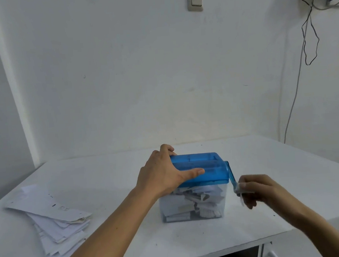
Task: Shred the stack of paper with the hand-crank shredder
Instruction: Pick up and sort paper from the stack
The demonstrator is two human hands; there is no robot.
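The hand-crank shredder stands mid-table: a blue lid (207,169) on a clear bin (193,205) packed with white paper shreds. My left hand (162,174) grips the lid's left end, thumb along the front, fingers over the back. On the right side the blue crank (231,175) points down and toward me. My right hand (256,189) is closed around its pale knob. The stack of paper (55,218), loose and fanned out, lies on the table's left near the front edge. No sheet shows in the feed slot.
The white table (269,156) meets the wall at the back and the left. Its front edge runs diagonally at lower right, with a cabinet and drawer handle (272,255) below. Cables (308,40) hang down the wall at right. A light switch (195,1) is high up.
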